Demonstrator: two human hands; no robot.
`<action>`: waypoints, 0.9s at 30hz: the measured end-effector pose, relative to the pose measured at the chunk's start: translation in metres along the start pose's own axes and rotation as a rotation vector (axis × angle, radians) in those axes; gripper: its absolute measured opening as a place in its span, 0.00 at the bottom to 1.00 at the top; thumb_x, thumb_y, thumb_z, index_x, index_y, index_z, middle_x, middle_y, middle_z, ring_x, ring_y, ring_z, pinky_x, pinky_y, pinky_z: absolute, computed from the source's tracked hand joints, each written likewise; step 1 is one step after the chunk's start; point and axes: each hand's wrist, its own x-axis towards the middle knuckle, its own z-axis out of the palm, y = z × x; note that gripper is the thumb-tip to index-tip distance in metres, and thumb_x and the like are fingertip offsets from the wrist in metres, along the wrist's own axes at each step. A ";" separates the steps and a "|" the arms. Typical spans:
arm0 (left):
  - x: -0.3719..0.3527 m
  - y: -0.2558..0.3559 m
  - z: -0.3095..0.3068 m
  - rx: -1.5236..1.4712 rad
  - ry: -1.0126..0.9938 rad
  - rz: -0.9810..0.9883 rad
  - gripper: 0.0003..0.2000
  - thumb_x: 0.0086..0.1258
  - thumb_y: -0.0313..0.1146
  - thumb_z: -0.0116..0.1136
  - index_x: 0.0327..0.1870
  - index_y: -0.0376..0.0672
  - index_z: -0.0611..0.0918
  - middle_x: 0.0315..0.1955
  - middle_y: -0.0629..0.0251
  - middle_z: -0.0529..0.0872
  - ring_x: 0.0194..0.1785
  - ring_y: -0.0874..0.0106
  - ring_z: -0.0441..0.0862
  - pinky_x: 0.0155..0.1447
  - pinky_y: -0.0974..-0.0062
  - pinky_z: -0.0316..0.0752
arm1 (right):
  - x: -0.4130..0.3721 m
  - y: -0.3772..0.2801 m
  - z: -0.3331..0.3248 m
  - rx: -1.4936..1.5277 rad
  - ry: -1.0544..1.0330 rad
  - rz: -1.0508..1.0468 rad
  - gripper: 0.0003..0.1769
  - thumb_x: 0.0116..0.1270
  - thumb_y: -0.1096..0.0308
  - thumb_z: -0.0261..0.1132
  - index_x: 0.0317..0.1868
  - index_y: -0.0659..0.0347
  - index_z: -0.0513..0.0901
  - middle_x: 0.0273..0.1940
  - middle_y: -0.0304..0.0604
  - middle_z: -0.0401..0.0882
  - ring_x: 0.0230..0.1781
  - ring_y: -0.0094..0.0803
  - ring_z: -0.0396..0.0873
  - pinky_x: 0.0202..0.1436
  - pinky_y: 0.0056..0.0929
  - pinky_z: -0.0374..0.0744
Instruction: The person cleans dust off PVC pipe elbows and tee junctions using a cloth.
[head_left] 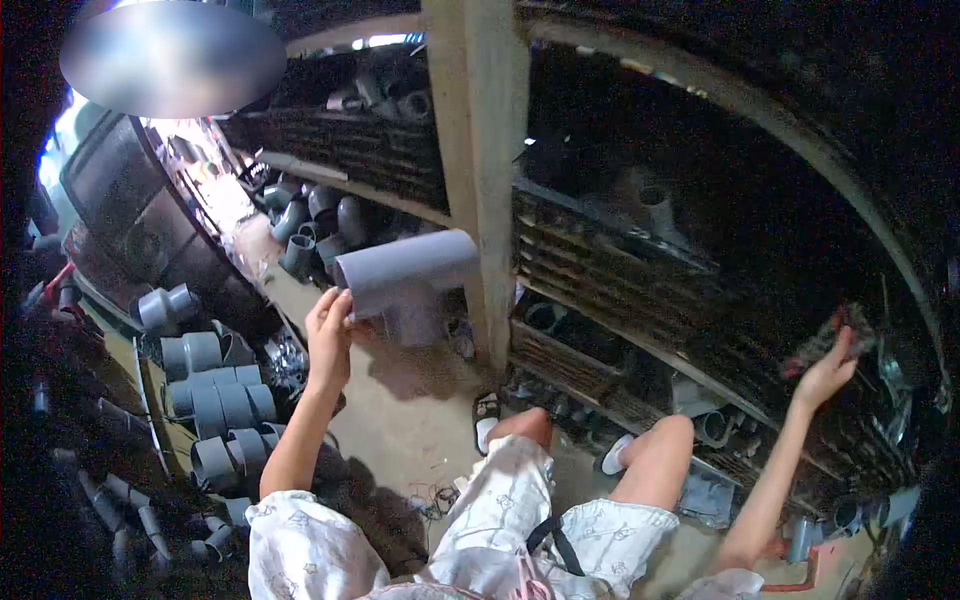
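Observation:
My left hand [330,318] is closed on the near end of a grey plastic pipe tee [408,262], held up in front of the wooden post. The tee's main tube lies nearly level and its branch points down in shadow. Out to the far right, my right hand [832,372] is closed around a crumpled dark rag [840,338] with reddish patches, close to the slatted shelves. The rag is dim, so its exact make is hard to see.
Slatted wooden shelves [610,270] with pipe fittings stand on the right, divided by a pale wooden post [480,160]. Several grey fittings [215,400] are stacked at left. Wires [435,500] lie on the floor, and a red-handled tool [815,570] is at lower right.

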 end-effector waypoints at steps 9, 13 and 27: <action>-0.085 0.071 0.158 -0.053 -0.703 0.035 0.11 0.62 0.33 0.49 0.38 0.34 0.75 0.25 0.71 0.76 0.29 0.84 0.72 0.30 0.86 0.69 | -0.084 -0.125 -0.026 0.403 -0.979 0.256 0.20 0.59 0.55 0.55 0.44 0.63 0.73 0.34 0.34 0.75 0.29 0.19 0.70 0.35 0.21 0.71; -0.100 0.078 0.215 -0.069 -0.765 0.141 0.10 0.62 0.32 0.47 0.34 0.34 0.77 0.20 0.69 0.76 0.18 0.81 0.71 0.16 0.84 0.65 | -0.062 -0.108 -0.056 0.585 -1.131 0.590 0.30 0.47 0.55 0.68 0.48 0.62 0.70 0.37 0.34 0.73 0.35 0.20 0.70 0.41 0.22 0.70; -0.160 0.008 0.293 -0.914 -0.896 -0.469 0.34 0.59 0.59 0.39 0.59 0.42 0.60 0.47 0.63 0.72 0.52 0.66 0.68 0.57 0.66 0.60 | -0.100 -0.073 -0.119 0.681 -0.756 0.718 0.27 0.44 0.60 0.68 0.44 0.63 0.73 0.39 0.37 0.74 0.40 0.26 0.71 0.48 0.25 0.68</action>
